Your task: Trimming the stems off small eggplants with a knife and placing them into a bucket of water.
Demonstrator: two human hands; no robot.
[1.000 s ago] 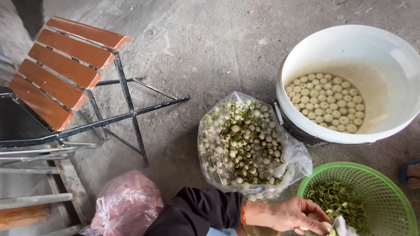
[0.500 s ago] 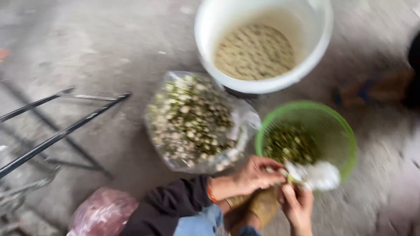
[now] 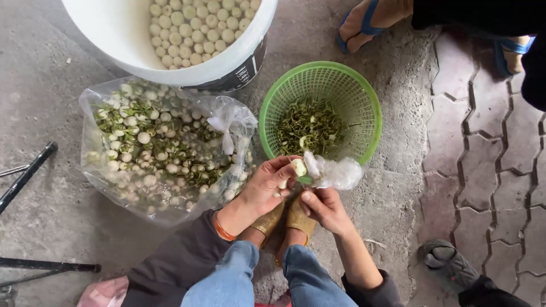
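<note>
My left hand (image 3: 266, 186) pinches a small pale seed (image 3: 298, 166) between thumb and fingers, just over the near rim of the green basket (image 3: 364, 108). My right hand (image 3: 323, 208) sits beside it, fingers closed, with a crumpled bit of clear plastic (image 3: 336, 172) at its fingertips. The basket holds green peel scraps (image 3: 310, 126). To the left lies an open clear plastic bag (image 3: 96, 187) full of small white and green seeds. Above it stands a white bucket (image 3: 187, 71) with peeled pale seeds (image 3: 196, 25).
Another person's feet in blue sandals (image 3: 364, 25) stand at the top right. A grey shoe (image 3: 446, 261) shows at the bottom right. Black metal chair legs (image 3: 25, 173) lie at the left. A pink bag (image 3: 102, 293) sits at the bottom left. Brick paving runs along the right.
The view has swung right and down, away from the folding chair, onto the basket. My hands have come together over its near rim with a seed.
</note>
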